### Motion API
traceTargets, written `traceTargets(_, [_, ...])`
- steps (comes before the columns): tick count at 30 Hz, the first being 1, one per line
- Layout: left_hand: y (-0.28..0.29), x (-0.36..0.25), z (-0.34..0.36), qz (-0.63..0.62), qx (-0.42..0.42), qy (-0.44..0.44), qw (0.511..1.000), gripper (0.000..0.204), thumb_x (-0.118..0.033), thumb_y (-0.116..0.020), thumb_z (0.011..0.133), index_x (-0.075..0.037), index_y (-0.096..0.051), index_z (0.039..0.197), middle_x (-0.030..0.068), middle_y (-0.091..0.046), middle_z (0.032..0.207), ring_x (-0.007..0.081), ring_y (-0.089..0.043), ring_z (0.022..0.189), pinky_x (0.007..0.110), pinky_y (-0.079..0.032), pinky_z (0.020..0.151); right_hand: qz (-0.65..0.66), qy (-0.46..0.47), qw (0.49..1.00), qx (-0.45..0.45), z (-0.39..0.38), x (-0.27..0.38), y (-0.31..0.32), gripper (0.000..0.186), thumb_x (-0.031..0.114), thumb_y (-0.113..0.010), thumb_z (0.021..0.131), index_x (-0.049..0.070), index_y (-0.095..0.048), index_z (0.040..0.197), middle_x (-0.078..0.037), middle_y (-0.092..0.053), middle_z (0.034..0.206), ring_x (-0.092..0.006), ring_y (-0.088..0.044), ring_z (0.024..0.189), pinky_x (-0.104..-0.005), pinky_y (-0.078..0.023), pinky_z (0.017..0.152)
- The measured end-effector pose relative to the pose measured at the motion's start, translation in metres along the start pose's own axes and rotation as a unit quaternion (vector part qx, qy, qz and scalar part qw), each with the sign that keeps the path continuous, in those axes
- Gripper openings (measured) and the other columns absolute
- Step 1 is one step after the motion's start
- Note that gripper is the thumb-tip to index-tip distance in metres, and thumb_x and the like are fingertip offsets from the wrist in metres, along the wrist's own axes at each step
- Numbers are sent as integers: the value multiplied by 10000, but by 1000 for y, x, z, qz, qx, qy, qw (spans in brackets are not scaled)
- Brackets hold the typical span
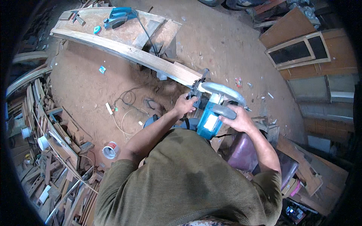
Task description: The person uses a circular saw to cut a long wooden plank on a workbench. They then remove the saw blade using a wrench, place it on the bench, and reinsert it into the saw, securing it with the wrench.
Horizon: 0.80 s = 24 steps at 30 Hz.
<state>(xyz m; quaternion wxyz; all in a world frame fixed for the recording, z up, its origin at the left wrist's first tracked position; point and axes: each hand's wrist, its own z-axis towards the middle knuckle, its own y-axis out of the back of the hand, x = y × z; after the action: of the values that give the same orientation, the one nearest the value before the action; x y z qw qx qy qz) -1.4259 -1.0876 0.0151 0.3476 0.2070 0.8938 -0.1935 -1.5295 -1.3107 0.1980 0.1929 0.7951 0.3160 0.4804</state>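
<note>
A circular saw (pixel 209 121) with a teal motor housing and a grey rounded blade guard is held in front of my body. My right hand (pixel 240 120) wraps round its dark grey handle. At the saw's dark base, my left hand (pixel 184 105) is closed on the black part on that side. The saw's front lies at the near end of a long wooden board (pixel 132 54), which runs away to the upper left. Whether the blade touches the wood is hidden by the guard and base.
The workbench (pixel 86 23) at the far left carries a teal electric planer (pixel 120 17), a hammer (pixel 79 19) and a small turquoise tape measure (pixel 97 29). Cords (pixel 130 98) lie on the dirt floor near a white bucket (pixel 110 150). Scrap wood (pixel 56 177) is heaped at left.
</note>
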Motion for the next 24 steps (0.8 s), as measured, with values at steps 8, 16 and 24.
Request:
traceTargets(8, [7, -2, -1, 5, -2, 14, 1000, 399, -356, -676, 957, -42, -627, 1198, 57, -690, 1066, 147, -637, 668, 293, -512, 578, -15, 1, 1000, 3, 4, -2, -4, 417, 373, -782, 844, 10, -706, 1036, -129, -720, 867, -222, -691, 799, -384, -538, 759])
traceTargets(16, [12, -6, -4, 7, 3, 11, 1000, 435, -362, -672, 961, -29, -610, 1235, 75, -698, 1092, 163, -648, 686, 325, -526, 614, -15, 3, 1000, -9, 6, 7, -4, 398, 364, -786, 839, 22, -708, 1027, -140, -715, 863, -243, -697, 807, -390, -534, 760])
traceTargets(24, [16, -1, 1, 11, 2, 23, 1000, 413, -359, -673, 956, -41, -613, 1212, 70, -700, 1079, 158, -647, 674, 301, -522, 595, -16, 6, 1000, -5, 10, 10, -3, 384, 356, -792, 825, 7, -699, 955, -174, -696, 821, -286, -685, 762, -418, -524, 732])
